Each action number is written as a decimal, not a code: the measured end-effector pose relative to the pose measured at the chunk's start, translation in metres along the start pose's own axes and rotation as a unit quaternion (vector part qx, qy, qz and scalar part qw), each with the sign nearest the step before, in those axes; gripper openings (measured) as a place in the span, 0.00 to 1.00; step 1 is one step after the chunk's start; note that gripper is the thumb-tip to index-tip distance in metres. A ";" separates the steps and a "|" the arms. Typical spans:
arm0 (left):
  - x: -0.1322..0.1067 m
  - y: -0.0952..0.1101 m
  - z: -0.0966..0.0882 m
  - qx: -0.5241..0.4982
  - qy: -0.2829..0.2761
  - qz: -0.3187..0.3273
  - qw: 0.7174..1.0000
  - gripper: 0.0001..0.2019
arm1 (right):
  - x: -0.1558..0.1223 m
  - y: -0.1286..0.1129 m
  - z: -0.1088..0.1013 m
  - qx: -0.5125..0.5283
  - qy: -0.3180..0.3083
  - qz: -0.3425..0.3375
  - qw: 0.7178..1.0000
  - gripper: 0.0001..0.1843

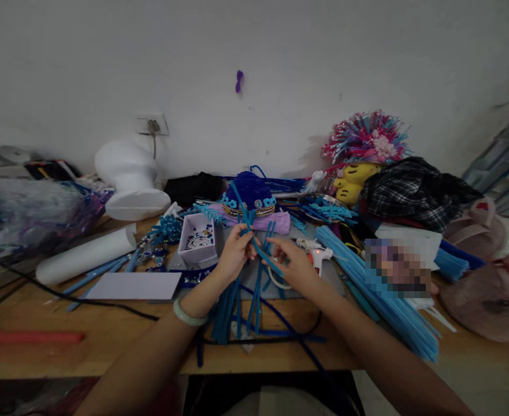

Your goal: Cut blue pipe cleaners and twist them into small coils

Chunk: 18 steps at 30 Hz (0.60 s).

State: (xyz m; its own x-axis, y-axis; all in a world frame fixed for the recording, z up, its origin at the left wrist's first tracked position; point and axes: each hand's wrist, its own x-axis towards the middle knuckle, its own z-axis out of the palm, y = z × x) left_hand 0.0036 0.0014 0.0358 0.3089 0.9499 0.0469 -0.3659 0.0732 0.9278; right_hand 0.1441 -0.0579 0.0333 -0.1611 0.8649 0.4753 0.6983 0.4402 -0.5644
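white roll: lies slantwise at the left of the frame, near the white card [133, 286]; the roll [87, 254] could roll if bumped, i judge.
black cord: the cord [107, 303] runs from the left edge toward lower centre; a forearm catching it might drag whatever it is tied to.
bead box: the box [199, 256] stands left of centre, just beside the left forearm, with loose beads inside; an elbow swung outward could spill them.
left hand: the left hand [239, 251], at centre, is closed in a pinch on a blue strip.
blue strip: the strip [260, 254] slants from upper left to lower right between the hands, in front of the blue headpiece [249, 189]; a loose pinch could let it slip or twist.
hanging strips: more strips [226, 315] dangle at lower centre and may tangle.
right hand: the right hand [291, 263] is half curled, fingertips at the strip's lower end; i cannot tell whether it grips.
white-and-red tool: seemingly a glue gun [317, 257], just behind the right hand; if hot, backing into it could burn.
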 end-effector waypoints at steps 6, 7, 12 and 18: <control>-0.001 -0.014 0.004 0.042 -0.047 -0.021 0.998 0.15 | -0.005 -0.012 -0.013 0.068 0.019 -0.131 0.989 0.07; -0.001 -0.016 0.004 0.048 -0.048 -0.023 0.997 0.15 | -0.006 -0.013 -0.013 0.067 0.004 -0.157 0.985 0.08; 0.004 -0.019 0.003 0.029 -0.036 -0.033 0.998 0.14 | -0.010 -0.011 -0.011 0.065 -0.084 -0.216 0.971 0.13; 0.003 -0.015 0.002 0.010 -0.016 -0.065 0.998 0.12 | -0.009 -0.013 -0.010 0.042 -0.091 -0.234 0.967 0.10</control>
State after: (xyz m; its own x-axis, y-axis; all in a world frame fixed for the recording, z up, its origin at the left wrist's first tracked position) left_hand 0.0122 0.0028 0.0228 0.3799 0.9228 -0.0635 -0.3039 0.1894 0.9337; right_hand 0.1429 -0.0736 0.0435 -0.5715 0.5907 0.5696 0.4606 0.8054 -0.3731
